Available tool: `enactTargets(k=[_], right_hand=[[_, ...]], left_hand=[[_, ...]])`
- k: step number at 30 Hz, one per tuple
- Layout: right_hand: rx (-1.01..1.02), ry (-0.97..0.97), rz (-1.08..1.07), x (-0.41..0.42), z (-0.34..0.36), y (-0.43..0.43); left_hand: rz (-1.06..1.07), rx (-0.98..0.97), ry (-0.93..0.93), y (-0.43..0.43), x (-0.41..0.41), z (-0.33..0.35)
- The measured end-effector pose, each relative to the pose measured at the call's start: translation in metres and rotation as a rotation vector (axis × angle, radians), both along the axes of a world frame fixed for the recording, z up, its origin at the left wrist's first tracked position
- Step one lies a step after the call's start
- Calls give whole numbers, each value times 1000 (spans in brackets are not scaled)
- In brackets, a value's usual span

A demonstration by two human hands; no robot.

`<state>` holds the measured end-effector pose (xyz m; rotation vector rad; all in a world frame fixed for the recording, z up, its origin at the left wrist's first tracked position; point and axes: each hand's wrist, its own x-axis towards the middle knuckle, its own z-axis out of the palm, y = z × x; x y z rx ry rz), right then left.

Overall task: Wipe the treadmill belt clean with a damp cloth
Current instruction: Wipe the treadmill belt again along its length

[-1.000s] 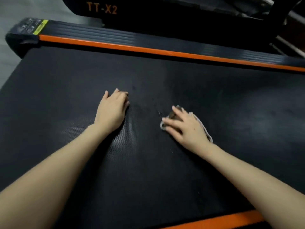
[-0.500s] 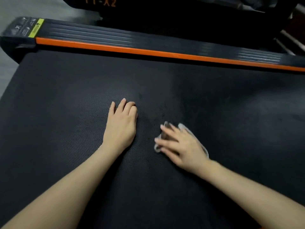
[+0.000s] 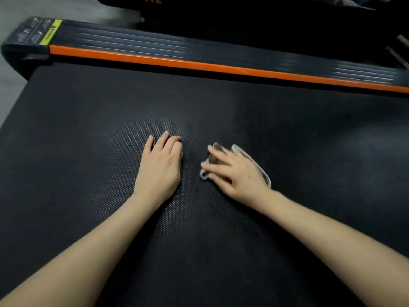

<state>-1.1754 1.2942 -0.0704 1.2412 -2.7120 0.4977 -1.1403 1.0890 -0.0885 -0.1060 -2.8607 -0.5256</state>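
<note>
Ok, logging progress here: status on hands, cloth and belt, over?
Right hand flat on cloth, pressing it to belt. Left hand resting bare on belt. No obstruction seen.

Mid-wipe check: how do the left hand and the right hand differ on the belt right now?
The left hand lies bare on the black textured treadmill belt; the right hand presses a pale crumpled cloth under it. The left hand's fingers lie close together; the right hand's are spread. Both rest palm-down on the belt.
</note>
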Motion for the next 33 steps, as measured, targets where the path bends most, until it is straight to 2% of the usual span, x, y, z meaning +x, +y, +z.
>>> enactTargets(k=[2,5,7,9,13,18,21,23,25,29,31,33], right_hand=[[-3,11,-159,-44,3,-12],[0,-85,-424,-87,2,-23],[17,-87,-431,-92,-2,-23],[10,-68,-422,-91,-2,-20],[12,-60,-365,-106,1,-14],[5,-73,-497,-143,8,-28],[-38,13,-253,-111,3,-36],[-35,-5,-70,-84,-6,-33],[28,12,-16,-88,-5,-26],[217,83,-328,-127,5,-14],[237,106,-430,-130,6,-11],[209,44,-507,-128,2,-10]], left_hand=[[7,2,-14,-1,-1,0],[-1,42,-6,-3,-2,3],[-16,51,-4,-9,-11,8],[-10,-25,-8,-18,-27,12],[56,-51,-109,-31,-52,10],[60,-42,-91,-31,-55,2],[60,-33,-92,-32,-56,3],[59,-33,-94,-32,-56,3],[53,-24,-97,-33,-55,4],[54,-19,-72,-34,-54,2],[53,-29,-66,-33,-54,2],[52,-34,-74,-33,-54,2]])
